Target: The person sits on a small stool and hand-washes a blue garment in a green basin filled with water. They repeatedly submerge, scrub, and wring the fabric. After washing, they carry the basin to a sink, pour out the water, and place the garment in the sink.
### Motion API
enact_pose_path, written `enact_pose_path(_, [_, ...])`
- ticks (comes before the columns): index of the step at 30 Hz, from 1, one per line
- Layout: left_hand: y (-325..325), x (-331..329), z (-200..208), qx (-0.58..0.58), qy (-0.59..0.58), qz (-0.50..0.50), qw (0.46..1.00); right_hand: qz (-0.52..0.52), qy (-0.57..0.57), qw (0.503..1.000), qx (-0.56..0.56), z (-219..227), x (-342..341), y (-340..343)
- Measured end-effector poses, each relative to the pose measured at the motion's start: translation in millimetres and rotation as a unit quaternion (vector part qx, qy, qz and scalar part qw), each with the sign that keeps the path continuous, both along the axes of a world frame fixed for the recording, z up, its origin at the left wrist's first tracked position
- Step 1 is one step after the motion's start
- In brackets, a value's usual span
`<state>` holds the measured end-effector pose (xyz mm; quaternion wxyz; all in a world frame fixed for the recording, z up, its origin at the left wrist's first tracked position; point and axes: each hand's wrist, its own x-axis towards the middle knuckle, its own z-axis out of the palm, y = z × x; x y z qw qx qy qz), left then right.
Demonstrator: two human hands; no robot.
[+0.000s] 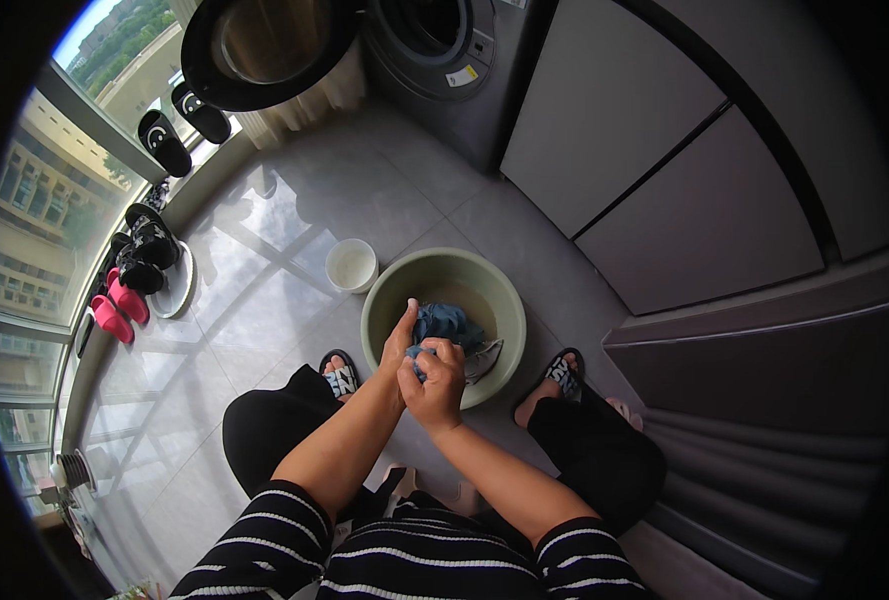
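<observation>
A round pale green basin (517,318) stands on the floor between my feet, with murky water in it. Above its near left part, both hands are together on a wet-looking blue cloth (446,324). My left hand (400,338) is side-on, thumb pointing up, with the cloth against its palm; its other fingers are mostly hidden. Curled into a fist, my right hand (434,385) grips a bunched part of the same cloth. A greyish piece of fabric (482,362) lies in the basin to the right of my hands.
A small white bowl (352,266) sits at the basin's far left. Black shoes (149,240) and pink slippers (114,312) line the window side. A front-loading washing machine (434,50) with its door (269,95) swung wide is at the back, beside grey cabinets (614,110).
</observation>
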<state>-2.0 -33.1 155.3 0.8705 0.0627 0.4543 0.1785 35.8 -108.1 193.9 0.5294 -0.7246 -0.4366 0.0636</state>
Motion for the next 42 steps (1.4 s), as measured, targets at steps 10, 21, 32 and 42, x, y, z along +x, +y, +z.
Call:
enact_pose_path(10, [8.1, -6.5, -9.6, 0.017, -0.058, -0.069, 0.996, -0.010, -0.007, 1.000, 0.005, -3.6, -4.3, 0.0])
enact_pose_path(21, [28.4, 11.9, 14.9, -0.029, -0.089, 0.045, 0.995, -0.200, 0.800, 0.560, 0.083, -58.1, 116.3, -8.8])
enact_pose_path(32, [37.9, 18.5, 41.2, -0.052, -0.107, 0.071, 0.990, 0.222, 0.347, 0.904, -0.118, -12.5, 93.3, -25.2])
enact_pose_path(42, [43.3, 1.9, -18.8, 0.069, -0.015, 0.056, 0.996, -0.035, 0.724, 0.688, -0.014, -21.3, 104.4, -26.2])
